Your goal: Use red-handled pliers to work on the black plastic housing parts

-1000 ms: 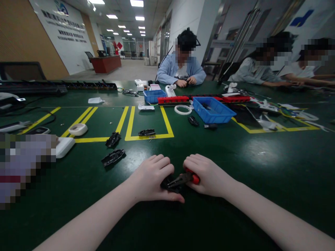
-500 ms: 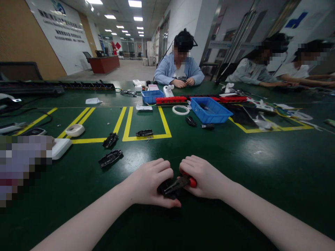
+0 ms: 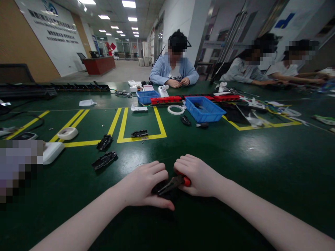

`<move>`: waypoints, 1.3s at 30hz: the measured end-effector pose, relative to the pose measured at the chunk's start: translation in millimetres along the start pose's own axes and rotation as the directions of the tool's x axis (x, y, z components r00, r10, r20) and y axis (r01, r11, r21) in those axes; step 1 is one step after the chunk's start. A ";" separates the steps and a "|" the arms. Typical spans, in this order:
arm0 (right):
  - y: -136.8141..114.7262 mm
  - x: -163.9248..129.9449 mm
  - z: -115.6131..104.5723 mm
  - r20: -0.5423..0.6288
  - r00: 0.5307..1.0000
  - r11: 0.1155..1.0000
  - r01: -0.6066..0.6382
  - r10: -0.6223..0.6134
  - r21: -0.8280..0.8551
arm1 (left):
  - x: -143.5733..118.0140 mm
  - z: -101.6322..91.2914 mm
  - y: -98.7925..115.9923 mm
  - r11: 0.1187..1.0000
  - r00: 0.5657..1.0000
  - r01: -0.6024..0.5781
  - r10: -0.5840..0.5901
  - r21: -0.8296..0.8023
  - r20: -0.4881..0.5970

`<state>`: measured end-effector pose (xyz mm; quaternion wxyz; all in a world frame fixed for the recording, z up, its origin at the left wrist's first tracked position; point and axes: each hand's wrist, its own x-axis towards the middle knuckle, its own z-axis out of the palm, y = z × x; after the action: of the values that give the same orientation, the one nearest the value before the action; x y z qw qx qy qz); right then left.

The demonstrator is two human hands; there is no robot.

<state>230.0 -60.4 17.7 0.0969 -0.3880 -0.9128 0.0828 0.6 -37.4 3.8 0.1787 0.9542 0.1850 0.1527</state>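
Note:
My right hand (image 3: pixel 197 177) is closed around the red handles of a pair of pliers (image 3: pixel 172 184), whose dark jaws point left and slightly down. My left hand (image 3: pixel 145 184) curls around a small black plastic part (image 3: pixel 156 189), thumb stretched below it. The jaws' tip lies at or over that part; whether they bite on it I cannot tell, since it is dark and mostly hidden by my fingers. To the left lie similar black parts: one long piece (image 3: pixel 104 160), a second (image 3: pixel 104 142) just beyond it, and another (image 3: pixel 139 134) near the yellow tape.
A blue bin (image 3: pixel 205 114) stands ahead, with black pieces (image 3: pixel 185 120) beside it. White tape rolls (image 3: pixel 67 133) (image 3: pixel 176 110), a white box (image 3: pixel 53 152) and red strips (image 3: pixel 166 100) lie around. A person (image 3: pixel 174 71) sits opposite; others sit at right.
The whole view has shifted slightly, so everything appears a little further left. Both hands keep their grip, with the pliers still against or over the black part.

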 end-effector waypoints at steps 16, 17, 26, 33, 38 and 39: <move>1.7 0.1 1.4 -0.006 1.000 0.999 0.024 -0.024 -0.025 | 1.0 2.4 0.9 0.998 0.998 -0.026 0.030 0.056 -0.059; 1.4 0.1 1.3 -0.004 1.000 1.000 0.022 -0.022 -0.021 | 1.0 2.5 0.8 0.998 0.997 -0.030 0.034 0.060 -0.067; -1.9 -0.7 0.8 -0.011 1.000 1.000 -0.014 0.014 -0.014 | -0.2 -0.1 2.0 1.000 0.999 0.005 -0.005 0.017 -0.036; 0.3 -0.9 0.8 -0.021 1.000 1.000 -0.019 0.018 -0.025 | -1.5 -10.3 9.8 0.997 0.999 0.047 -0.046 -0.059 0.018; 5.0 -1.0 0.1 -0.045 0.998 0.998 -0.035 0.033 -0.045 | -1.7 -8.9 9.1 0.996 0.997 0.061 -0.063 -0.058 -0.036; 6.1 -1.1 -0.6 -0.050 0.998 0.998 -0.044 0.041 -0.048 | -2.0 -7.7 8.3 0.996 0.995 0.073 -0.076 -0.055 -0.064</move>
<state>235.1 -56.9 16.7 0.1078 -0.4114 -0.9035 0.0529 -1.4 -43.2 13.5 0.2030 0.9361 0.2221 0.1820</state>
